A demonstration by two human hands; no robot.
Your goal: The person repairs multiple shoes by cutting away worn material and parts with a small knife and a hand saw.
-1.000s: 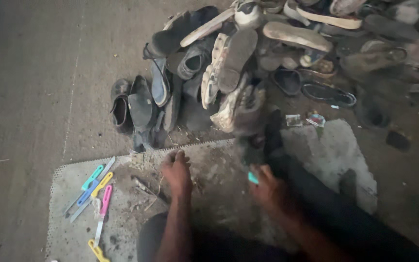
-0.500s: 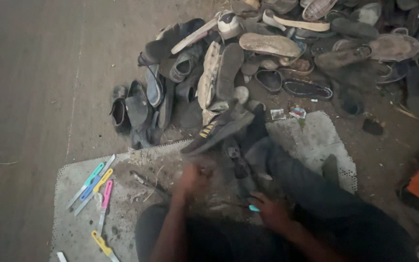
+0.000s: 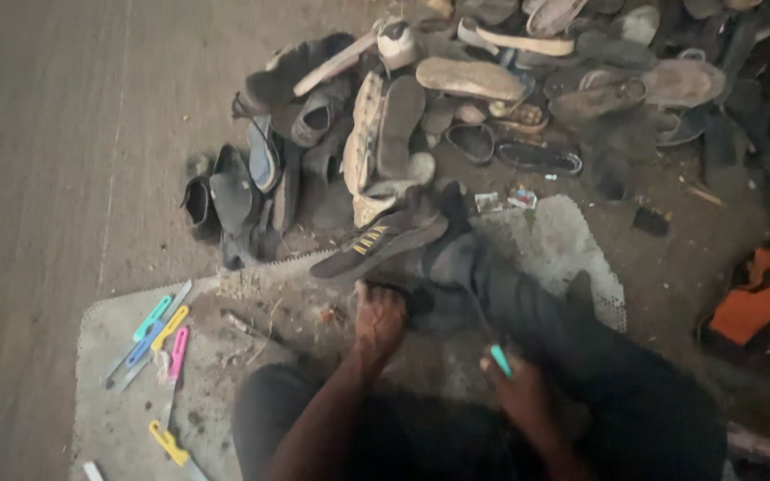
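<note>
Dark sneaker (image 3: 383, 239) gripped at heel by left hand (image 3: 379, 313); judged light, sole stiff, upper soft; right hand (image 3: 517, 392) closed round teal-handled knife (image 3: 497, 357).

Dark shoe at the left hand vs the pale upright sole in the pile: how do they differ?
The dark shoe lies apart from the heap on the grey mat; the pale sole stands on edge in the shoe pile. The dark shoe is black with yellow stripes; the pale sole is cream and dirty. The left hand is at the dark shoe; nothing touches the pale sole. Both look worn.
</note>
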